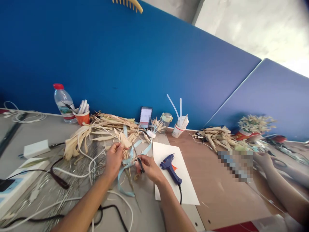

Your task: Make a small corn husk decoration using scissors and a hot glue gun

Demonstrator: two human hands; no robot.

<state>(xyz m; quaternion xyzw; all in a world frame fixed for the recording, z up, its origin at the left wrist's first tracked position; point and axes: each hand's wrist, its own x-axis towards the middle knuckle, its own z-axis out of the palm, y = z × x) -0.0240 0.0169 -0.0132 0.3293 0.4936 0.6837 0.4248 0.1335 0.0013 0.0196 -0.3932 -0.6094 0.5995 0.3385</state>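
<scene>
My left hand (114, 161) pinches a pale, broad piece of dried corn husk (125, 140) between thumb and fingertips. My right hand (150, 168) is closed around the black handles of a pair of scissors (140, 165). Their thin blade points up and away, close beside the husk piece; whether it touches the husk, I cannot tell. Light blue ribbon (125, 189) curls on the table under and between both hands. Behind them lies a heap of dried husks (113, 120), with loose strips (74, 141) spreading to the left.
A blue glue gun (172, 169) lies on white paper (190, 190) to the right. Cables (116, 209) and a power strip (14, 193) occupy the left. A bottle (64, 103), cups (83, 118) and a phone (145, 116) stand along the blue partition (108, 58). Another person's hands (264, 161) work at far right.
</scene>
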